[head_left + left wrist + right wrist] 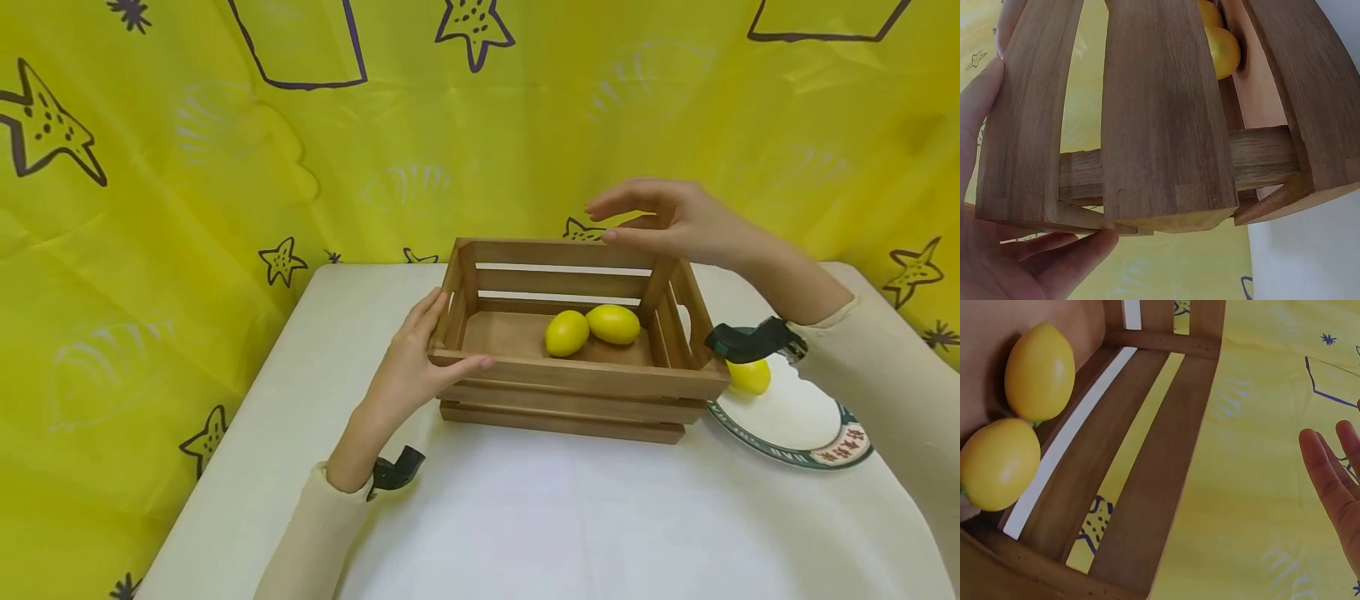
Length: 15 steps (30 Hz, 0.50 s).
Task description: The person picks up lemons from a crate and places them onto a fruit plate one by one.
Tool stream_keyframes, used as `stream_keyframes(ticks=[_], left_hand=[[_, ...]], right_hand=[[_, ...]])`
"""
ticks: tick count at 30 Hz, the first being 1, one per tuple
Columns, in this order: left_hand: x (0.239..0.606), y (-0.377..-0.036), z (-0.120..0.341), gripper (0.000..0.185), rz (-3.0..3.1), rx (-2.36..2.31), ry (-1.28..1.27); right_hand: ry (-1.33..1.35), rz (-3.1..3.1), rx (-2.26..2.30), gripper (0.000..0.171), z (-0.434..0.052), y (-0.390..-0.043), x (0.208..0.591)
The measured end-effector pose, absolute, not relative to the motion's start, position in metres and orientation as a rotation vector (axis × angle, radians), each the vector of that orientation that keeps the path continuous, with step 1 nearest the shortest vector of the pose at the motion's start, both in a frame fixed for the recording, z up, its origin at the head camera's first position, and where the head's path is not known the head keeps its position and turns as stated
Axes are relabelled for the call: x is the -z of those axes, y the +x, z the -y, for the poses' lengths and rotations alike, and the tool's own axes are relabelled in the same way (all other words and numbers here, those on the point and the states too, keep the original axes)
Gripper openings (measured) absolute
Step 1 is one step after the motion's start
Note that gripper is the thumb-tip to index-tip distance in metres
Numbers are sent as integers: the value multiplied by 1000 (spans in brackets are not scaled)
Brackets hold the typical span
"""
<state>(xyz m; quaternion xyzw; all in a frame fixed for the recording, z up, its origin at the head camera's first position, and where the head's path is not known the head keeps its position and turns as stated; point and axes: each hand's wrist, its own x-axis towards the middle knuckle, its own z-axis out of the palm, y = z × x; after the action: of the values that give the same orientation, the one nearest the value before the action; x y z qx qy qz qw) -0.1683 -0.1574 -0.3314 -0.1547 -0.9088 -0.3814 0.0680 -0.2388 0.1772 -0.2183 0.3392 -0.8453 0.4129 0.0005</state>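
A slatted wooden crate (577,379) stands on the table with two yellow lemons (567,333) on its floor, toward the right end. My left hand (408,358) grips the crate's left end, thumb over the front top rail and fingers along the end slats. The left wrist view shows the hand (1029,256) around the top slat. Above the back right corner hovers my right hand (678,217), fingers loosely bent and holding nothing. In the right wrist view its fingers (1325,478) are apart from the crate, with both lemons (1040,372) inside.
Right of the crate lies a white plate (795,425) with a green patterned rim and another lemon (750,377) on it, partly hidden by the right wrist strap. A white cloth (540,517) covers the table. Behind hangs a yellow curtain (517,150) with drawn starfish.
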Motion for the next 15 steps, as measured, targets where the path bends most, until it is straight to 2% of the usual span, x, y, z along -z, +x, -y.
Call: stream_keyframes(ticks=[15], left_hand=[[333,-168,158,105,2716,1172,-467]], right_hand=[[1100,2740,-1355,31,-146,-273,242]])
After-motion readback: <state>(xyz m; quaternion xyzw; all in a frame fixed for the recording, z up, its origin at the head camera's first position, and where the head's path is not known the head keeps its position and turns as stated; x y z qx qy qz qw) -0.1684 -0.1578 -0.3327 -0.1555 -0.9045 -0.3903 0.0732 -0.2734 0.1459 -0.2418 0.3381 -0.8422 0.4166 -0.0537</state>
